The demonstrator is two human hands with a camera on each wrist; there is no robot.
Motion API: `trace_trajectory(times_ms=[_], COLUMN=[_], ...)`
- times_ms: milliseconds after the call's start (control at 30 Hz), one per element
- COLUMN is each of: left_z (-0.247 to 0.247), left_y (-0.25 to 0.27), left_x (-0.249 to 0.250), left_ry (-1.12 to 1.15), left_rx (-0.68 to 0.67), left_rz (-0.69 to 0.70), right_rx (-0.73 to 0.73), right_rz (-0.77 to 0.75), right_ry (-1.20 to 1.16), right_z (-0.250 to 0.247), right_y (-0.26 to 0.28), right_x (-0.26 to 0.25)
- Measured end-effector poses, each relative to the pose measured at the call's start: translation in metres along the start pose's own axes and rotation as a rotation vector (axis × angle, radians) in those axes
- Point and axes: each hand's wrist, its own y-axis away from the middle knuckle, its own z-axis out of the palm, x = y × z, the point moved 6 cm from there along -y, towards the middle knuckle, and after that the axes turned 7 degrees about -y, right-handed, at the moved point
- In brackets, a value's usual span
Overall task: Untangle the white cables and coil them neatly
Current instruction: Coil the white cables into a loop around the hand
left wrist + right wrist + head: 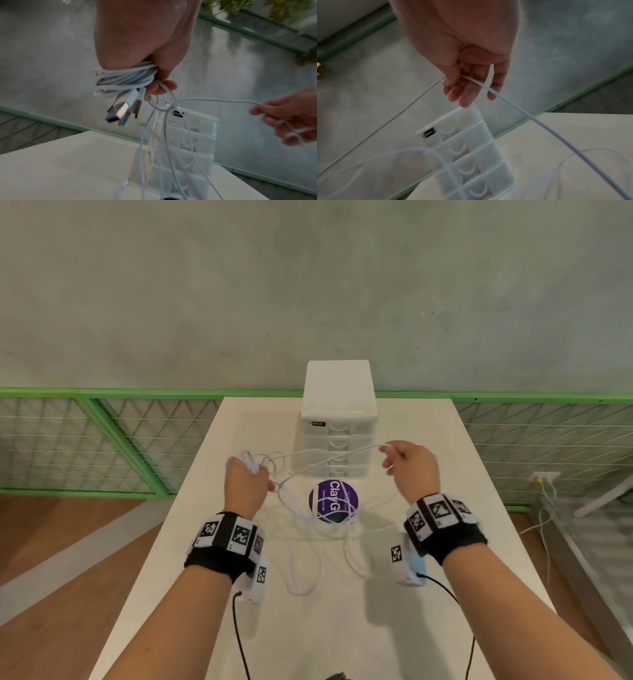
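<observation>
My left hand (251,474) is raised over the table and grips a bundle of white cables (125,78) in its fist. Several USB plugs (123,109) stick out below the fist. One white strand (329,455) runs from the bundle across to my right hand (392,457), which pinches it between thumb and fingers (452,81). From that pinch the strand (522,113) slopes down to the table. Loose tangled loops (308,570) hang from both hands and lie on the white table (428,628).
A white plastic drawer unit (337,419) stands at the table's far edge, just beyond the hands. A round purple disc (334,501) lies in front of it under the loops. Green mesh fencing (102,440) flanks the table. Black wrist-camera leads (239,638) trail off the front edge.
</observation>
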Motion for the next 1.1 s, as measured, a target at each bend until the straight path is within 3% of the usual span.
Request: trace_trajectory(times_ms=[100,167,300,333,433,533,600,800,900,1100], left_z=[-0.004,-0.005,0.004,0.009,0.025,0.035,0.035,0.032,0.036,0.023], left_y=[-0.008,-0.011,-0.004,-0.001,0.006,0.013,0.016,0.019,0.019,0.002], left_x=[-0.016,-0.022,-0.013,-0.007,0.015,0.034,0.044,0.048,0.045,0.030], left_ry=[-0.044,-0.019,0.047,0.077,0.117,0.149,0.200,0.230,0.178,0.115], left_rx=[0.028,0.047,-0.013,-0.034,-0.083,-0.124,-0.133,-0.190,-0.219,-0.129], left_rz=[-0.017,-0.002,-0.021,-0.023,0.023,0.076,0.095,0.108,0.101,0.057], right_rx=[0.211,0.275,0.004,-0.028,-0.013,-0.316,-0.411,-0.323,-0.217,0.078], right_rz=[0.139,0.246,0.443,0.376,-0.171,-0.423,-0.438,-0.529,-0.488,-0.275], right_ry=[-0.111,-0.115,0.339,0.406,0.280,0.377,0.507,0.619,0.591,0.454], right_z=[-0.032,-0.046,-0.030,-0.020,0.020,0.072,0.089,0.084,0.067,0.000], right_y=[-0.009,-0.009,0.001,0.005,0.024,0.047,0.049,0.039,0.029,-0.002], right_x=[0.038,0.064,0.075,0.062,-0.005,-0.046,-0.048,-0.053,-0.052,-0.032])
